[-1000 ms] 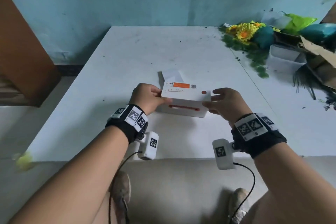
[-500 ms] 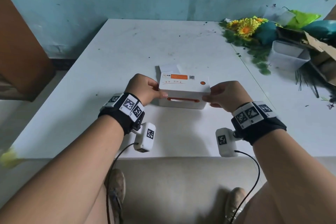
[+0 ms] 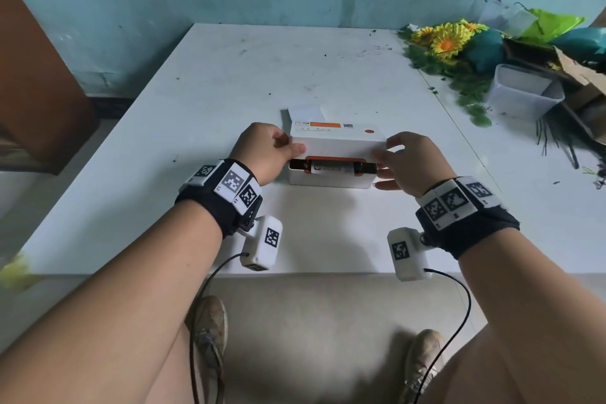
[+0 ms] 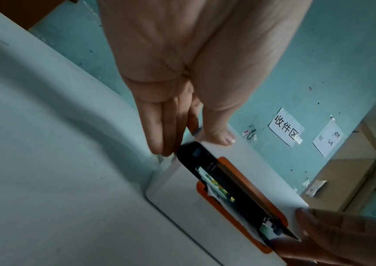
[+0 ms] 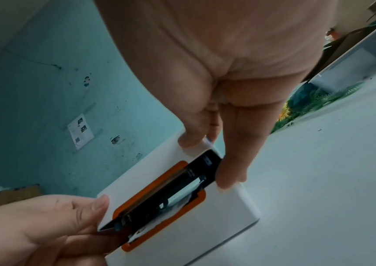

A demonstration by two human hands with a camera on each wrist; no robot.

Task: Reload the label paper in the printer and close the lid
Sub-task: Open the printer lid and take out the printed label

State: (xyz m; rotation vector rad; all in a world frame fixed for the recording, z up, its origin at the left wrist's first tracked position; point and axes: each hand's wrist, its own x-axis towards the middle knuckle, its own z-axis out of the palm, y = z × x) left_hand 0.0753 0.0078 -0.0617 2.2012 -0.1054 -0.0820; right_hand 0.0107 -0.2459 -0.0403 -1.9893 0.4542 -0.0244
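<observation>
A white label printer (image 3: 331,180) with orange trim stands on the white table (image 3: 229,82). Its lid (image 3: 337,141) is raised a little at the front, and the dark gap shows white label paper (image 3: 331,169). A white paper strip (image 3: 306,113) sticks out behind it. My left hand (image 3: 288,145) pinches the lid's left end, thumb on its front face. My right hand (image 3: 385,149) pinches the right end. The left wrist view shows the left hand (image 4: 196,144) at the lid (image 4: 250,162) corner above the base (image 4: 182,194). In the right wrist view the right hand (image 5: 208,162) grips the lid (image 5: 145,171).
Artificial sunflowers (image 3: 446,43), a clear plastic tub (image 3: 521,95) and a cardboard box (image 3: 577,72) crowd the table's right side. A brown cabinet (image 3: 32,92) stands to the left. The table's front edge (image 3: 295,269) lies just under my wrists.
The lid was flat on the printer; now both hands have lifted its front edge, so a dark gap with paper shows. My hands kept their places at the two ends.
</observation>
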